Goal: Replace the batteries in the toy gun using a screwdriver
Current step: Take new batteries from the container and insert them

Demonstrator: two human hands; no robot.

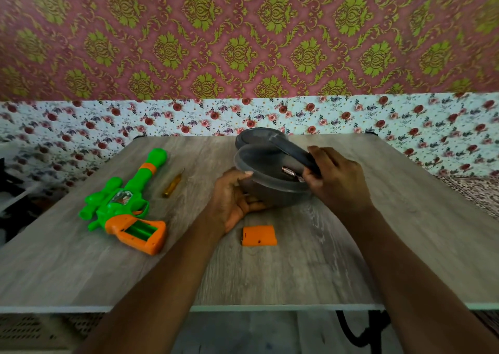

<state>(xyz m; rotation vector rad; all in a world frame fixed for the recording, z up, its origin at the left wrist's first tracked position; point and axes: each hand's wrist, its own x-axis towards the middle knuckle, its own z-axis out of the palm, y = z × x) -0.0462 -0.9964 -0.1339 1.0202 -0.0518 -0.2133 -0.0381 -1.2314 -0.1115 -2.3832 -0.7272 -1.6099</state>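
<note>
A green and orange toy gun (122, 203) lies on the table's left side, its orange grip open with the battery bay showing. The loose orange battery cover (259, 235) lies in front of a grey round container (270, 189). My left hand (233, 201) cups the container's left wall from below. My right hand (333, 176) grips the dark lid (270, 144), tilted up over the far rim. A battery (290, 172) shows inside the container. A yellow-handled screwdriver (172, 183) lies right of the gun barrel.
The wooden table (351, 259) ends at a near edge low in view and backs onto a floral-covered surface. Dark objects sit off the table's left edge. A patterned cloth lies at the far right.
</note>
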